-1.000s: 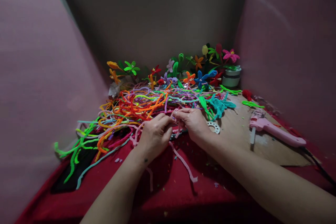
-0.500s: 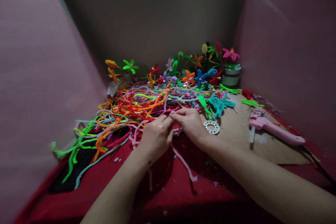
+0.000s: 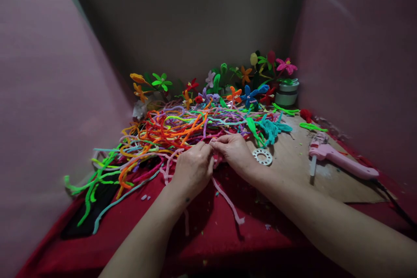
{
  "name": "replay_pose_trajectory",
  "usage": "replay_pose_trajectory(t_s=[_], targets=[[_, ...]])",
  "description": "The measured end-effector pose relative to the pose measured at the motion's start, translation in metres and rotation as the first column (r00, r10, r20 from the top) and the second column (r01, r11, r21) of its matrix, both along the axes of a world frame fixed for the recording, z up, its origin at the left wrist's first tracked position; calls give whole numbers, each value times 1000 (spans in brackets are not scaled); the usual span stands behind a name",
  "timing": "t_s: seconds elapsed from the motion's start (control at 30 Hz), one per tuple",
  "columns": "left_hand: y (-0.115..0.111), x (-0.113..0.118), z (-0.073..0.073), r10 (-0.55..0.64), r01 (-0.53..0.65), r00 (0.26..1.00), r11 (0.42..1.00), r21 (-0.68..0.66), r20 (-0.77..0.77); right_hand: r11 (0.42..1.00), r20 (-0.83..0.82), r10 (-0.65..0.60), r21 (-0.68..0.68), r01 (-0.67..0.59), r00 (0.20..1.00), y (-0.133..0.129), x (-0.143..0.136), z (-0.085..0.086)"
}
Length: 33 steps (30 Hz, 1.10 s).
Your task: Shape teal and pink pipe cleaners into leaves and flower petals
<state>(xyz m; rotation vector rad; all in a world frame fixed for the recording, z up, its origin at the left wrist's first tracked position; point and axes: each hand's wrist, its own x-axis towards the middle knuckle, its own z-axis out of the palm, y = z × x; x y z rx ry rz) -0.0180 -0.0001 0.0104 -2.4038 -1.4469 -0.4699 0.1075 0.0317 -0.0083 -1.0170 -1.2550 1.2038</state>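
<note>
On the red cloth [image 3: 224,243], a long pink stem [image 3: 228,200] reaches up near our left hand [image 3: 194,166]. That hand and our right hand [image 3: 233,151] meet in the middle, fingers bent and clamped on a small pink piece [image 3: 217,162] that they mostly hide. A white ring [image 3: 256,155] lies by our right hand, and past it we see a messy pile [image 3: 192,127] of bright fuzzy stems, then fuzzy flowers [image 3: 249,97] at the back.
</note>
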Motion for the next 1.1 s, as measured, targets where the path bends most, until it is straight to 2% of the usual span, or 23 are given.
replay_pose_trajectory(t_s=[0.37, 0.57, 0.67, 0.87, 1.0, 1.1], targets=[[-5, 6, 0, 77, -73, 992, 996, 50, -101, 995, 123, -65, 87, 55, 990, -1, 0, 0], [-7, 8, -2, 88, -75, 988, 992, 100, -131, 997, 86, -55, 50, 50, 995, 1, -1, -5], [-11, 12, -2, 64, -40, 981, 990, 134, -182, 999, 20, -50, 6, 50, 999, 0, -2, -5], [-15, 17, -3, 27, 39, 956, 975, 217, -291, 991, -110, -5, -131, -10, 994, -7, 0, 8], [-12, 13, -2, 69, -5, 975, 957, 290, -210, 990, -138, 52, -126, -70, 989, -8, 2, 13], [-10, 12, -2, 84, -37, 981, 965, 261, -172, 992, -154, 61, -103, -77, 986, -6, 0, 10]])
